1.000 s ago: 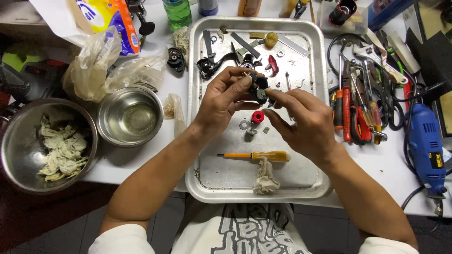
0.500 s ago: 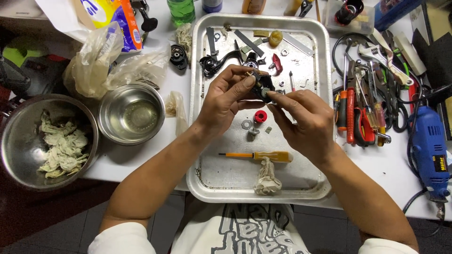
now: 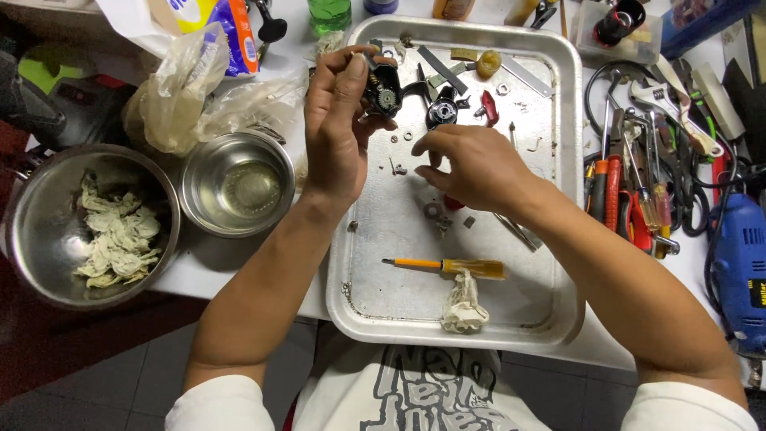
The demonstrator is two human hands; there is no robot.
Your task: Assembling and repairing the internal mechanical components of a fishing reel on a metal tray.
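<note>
My left hand (image 3: 339, 128) holds a small black mechanical part with a visible gear (image 3: 384, 86) above the far left corner of a metal tray (image 3: 550, 319). My right hand (image 3: 471, 168) hovers over the middle of the tray with thumb and fingertips pinched close. Whether anything small sits between them I cannot tell. A second black part (image 3: 440, 112) lies on the tray just beyond the right hand. A red piece (image 3: 453, 204) and small washers (image 3: 432, 211) lie under it.
An orange-handled screwdriver (image 3: 447, 266) and a knotted rag (image 3: 464, 307) lie near the tray's front. Two steel bowls (image 3: 238, 185) (image 3: 48, 231) stand to the left, one with crumpled rags. Pliers and wrenches (image 3: 630, 191) and a blue power tool (image 3: 738, 263) crowd the right.
My left hand has carried the black part away to the far left of the tray. My right hand has let go of it and dropped toward the tray's middle.
</note>
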